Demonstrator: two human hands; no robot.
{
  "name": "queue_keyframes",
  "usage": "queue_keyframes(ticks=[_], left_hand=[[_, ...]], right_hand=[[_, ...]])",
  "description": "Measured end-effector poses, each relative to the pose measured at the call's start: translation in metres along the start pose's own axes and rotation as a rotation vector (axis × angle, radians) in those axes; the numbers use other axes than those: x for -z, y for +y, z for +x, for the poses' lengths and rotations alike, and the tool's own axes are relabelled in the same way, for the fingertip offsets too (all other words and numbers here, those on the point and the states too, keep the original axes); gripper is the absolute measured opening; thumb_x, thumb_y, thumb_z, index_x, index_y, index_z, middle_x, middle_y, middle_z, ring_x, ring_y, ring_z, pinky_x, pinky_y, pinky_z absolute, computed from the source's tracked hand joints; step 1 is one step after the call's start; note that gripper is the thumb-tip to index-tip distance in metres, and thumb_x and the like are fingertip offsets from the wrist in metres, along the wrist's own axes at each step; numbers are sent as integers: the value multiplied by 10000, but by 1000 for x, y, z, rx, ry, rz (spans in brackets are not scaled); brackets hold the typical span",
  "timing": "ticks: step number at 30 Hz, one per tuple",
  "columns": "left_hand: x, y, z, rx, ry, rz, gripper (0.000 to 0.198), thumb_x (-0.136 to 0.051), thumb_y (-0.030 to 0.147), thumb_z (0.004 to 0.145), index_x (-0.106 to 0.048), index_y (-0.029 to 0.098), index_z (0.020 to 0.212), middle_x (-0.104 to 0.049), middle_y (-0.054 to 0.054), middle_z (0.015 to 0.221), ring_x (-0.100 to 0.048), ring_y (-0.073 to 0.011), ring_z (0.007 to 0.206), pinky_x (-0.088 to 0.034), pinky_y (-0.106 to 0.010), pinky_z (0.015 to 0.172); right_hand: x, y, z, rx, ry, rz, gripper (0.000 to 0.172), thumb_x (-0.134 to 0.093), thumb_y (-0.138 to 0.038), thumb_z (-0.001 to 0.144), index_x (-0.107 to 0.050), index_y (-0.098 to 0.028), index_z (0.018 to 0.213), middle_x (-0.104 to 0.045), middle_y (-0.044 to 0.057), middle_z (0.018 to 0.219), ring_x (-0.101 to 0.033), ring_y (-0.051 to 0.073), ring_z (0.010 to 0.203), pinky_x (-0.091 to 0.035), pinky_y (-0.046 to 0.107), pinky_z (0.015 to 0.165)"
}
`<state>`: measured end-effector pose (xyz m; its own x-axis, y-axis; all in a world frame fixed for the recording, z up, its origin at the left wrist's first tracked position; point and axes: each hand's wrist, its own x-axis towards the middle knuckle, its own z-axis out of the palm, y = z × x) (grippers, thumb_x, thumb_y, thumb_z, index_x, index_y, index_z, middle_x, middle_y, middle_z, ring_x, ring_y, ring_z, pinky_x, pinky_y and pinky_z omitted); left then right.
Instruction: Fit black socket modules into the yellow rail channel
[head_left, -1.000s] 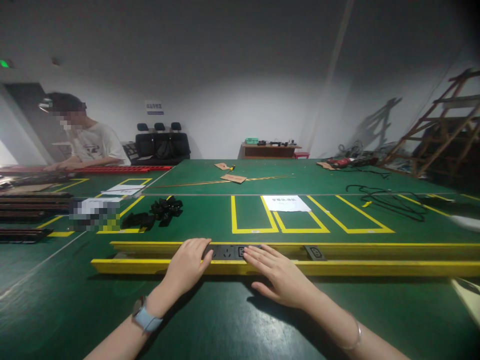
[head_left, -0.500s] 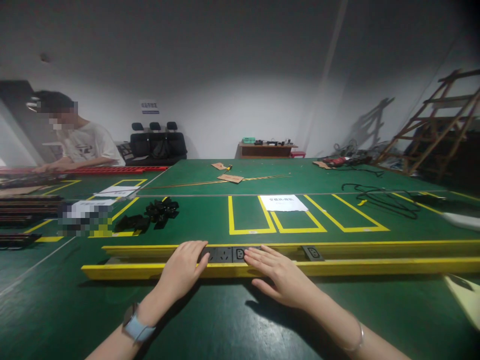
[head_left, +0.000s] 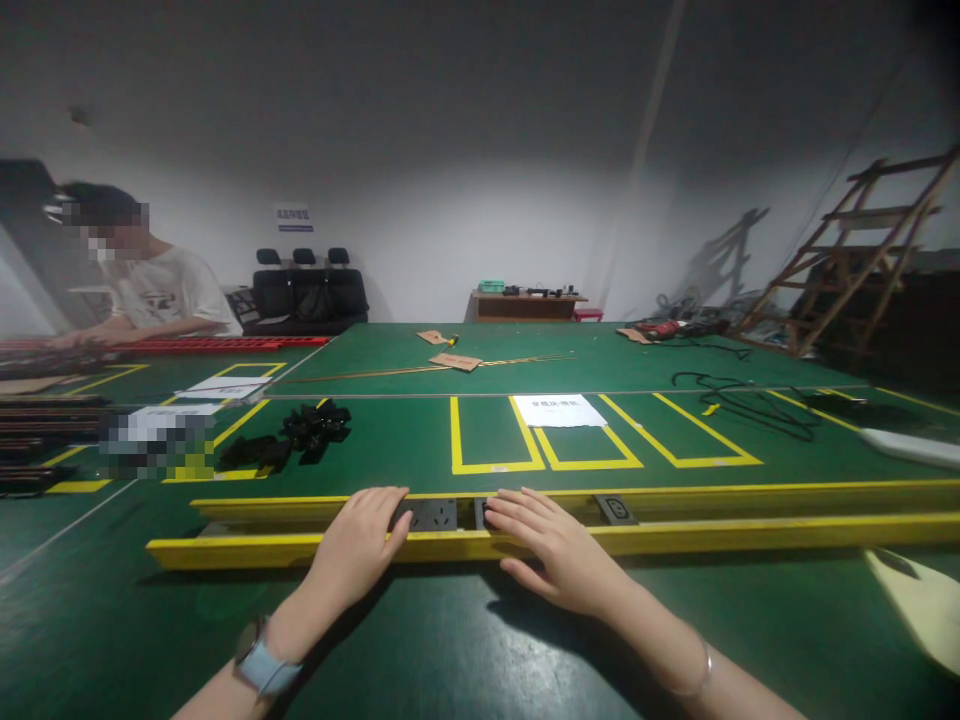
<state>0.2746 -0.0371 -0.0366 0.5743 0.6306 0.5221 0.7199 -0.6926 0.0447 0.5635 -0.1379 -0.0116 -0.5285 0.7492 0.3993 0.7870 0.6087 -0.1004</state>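
A long yellow channel rail [head_left: 750, 535] lies across the green table in front of me. Black socket modules [head_left: 435, 515] sit in its groove between my hands. My left hand [head_left: 358, 548] rests on the rail with its fingers flat, the tips touching the left end of the modules. My right hand [head_left: 551, 545] lies flat with spread fingers over the rail, its tips touching the right end of the modules. Another black socket [head_left: 615, 509] sits alone in the groove further right.
A pile of black parts [head_left: 300, 435] lies to the left inside yellow floor-tape boxes. A white sheet [head_left: 559, 409] lies beyond the rail. Black cable [head_left: 742, 405] is at the right. A person [head_left: 142, 280] works at the far left beside red rails [head_left: 225, 343].
Both hands have stayed on the rail at the socket modules; the right fingers cover slightly more of the right module. The view has drifted, so everything sits a little lower and to the left.
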Motion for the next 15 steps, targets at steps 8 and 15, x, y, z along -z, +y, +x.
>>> queue_keyframes(ticks=[8, 15], left_hand=[[2, 1, 0, 0, -5, 8, 371, -414, 354, 935, -622, 121, 1135, -681, -107, 1106, -610, -231, 1028, -484, -417, 929], [1, 1, 0, -15, -12, 24, 381, -402, 350, 941, -608, 116, 1160, -674, -109, 1126, -602, -232, 1043, -476, -415, 939]], right_hand=[[-3, 4, -2, -24, -6, 29, 439, -501, -355, 906, -491, -217, 1323, -526, 63, 1350, -446, 198, 1274, -317, 426, 1112], [-3, 4, -4, -51, 0, 36, 441, -497, -351, 903, -492, -235, 1329, -532, 44, 1347, -448, 198, 1269, -327, 422, 1097]])
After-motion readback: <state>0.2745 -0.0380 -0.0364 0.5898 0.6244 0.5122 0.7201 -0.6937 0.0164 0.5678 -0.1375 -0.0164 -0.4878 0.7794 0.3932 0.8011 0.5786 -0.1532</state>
